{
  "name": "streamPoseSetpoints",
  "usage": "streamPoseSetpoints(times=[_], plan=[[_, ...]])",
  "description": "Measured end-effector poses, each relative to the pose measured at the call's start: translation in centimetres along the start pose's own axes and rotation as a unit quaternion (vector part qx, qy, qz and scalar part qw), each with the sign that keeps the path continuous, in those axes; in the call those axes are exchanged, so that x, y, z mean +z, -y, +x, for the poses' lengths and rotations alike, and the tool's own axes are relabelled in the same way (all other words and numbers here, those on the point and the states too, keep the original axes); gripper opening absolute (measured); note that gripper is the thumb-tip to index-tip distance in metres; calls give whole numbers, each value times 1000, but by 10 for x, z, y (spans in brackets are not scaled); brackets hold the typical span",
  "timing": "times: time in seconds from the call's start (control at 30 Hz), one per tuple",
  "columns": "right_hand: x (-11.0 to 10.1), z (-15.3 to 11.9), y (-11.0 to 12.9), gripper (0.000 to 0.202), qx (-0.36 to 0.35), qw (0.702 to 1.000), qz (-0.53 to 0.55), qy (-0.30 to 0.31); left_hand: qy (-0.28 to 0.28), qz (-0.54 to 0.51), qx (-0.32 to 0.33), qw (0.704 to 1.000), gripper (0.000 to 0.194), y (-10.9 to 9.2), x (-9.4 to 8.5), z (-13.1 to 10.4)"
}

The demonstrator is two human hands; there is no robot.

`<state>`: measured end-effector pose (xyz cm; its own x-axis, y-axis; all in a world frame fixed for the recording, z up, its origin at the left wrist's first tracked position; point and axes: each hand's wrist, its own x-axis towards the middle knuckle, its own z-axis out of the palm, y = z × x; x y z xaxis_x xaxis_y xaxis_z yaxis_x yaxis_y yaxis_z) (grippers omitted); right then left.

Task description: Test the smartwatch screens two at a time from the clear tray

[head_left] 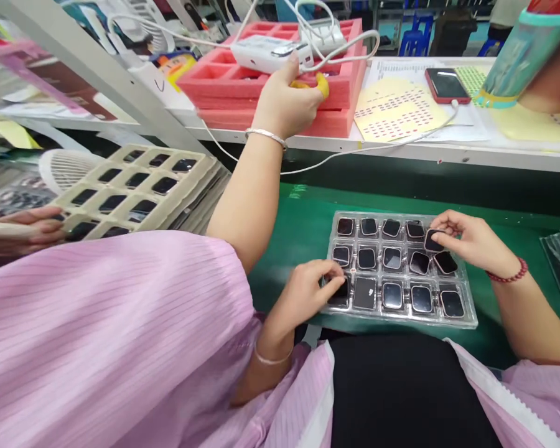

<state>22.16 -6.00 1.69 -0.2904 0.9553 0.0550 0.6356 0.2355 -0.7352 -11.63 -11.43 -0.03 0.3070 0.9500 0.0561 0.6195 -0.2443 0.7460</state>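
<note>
Co-worker's arm [247,199] (pink sleeve) beside tray [469,314]

I can't read any text from here: the printed sheet [396,68] and the yellow dotted sheet [392,112] on the shelf are too small and blurred.

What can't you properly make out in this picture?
- Head view: the piece under the left hand, at the corner of the clear tray; fingers cover it.
- The black screen pinched in the right hand: partly hidden by fingertips.
- Print on the yellow sheet: too small.
- A co-worker's hand: blurred, cut off at the left edge.
</note>
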Motion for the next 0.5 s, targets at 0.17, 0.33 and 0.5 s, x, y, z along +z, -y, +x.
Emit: streamPoseSetpoints(times=[0.17,0.33,0.5], plan=[[49,-3,49,3,-64,983,29,169,5,76,0,997,8,9,12,-16],[101,-6,85,10,-144,956,-101,235,14,170,38,985,9,-1,12,-8],[85,-22,74,12,-224,933,-182,214,-10,170,152,974,13,-18,20,2]])
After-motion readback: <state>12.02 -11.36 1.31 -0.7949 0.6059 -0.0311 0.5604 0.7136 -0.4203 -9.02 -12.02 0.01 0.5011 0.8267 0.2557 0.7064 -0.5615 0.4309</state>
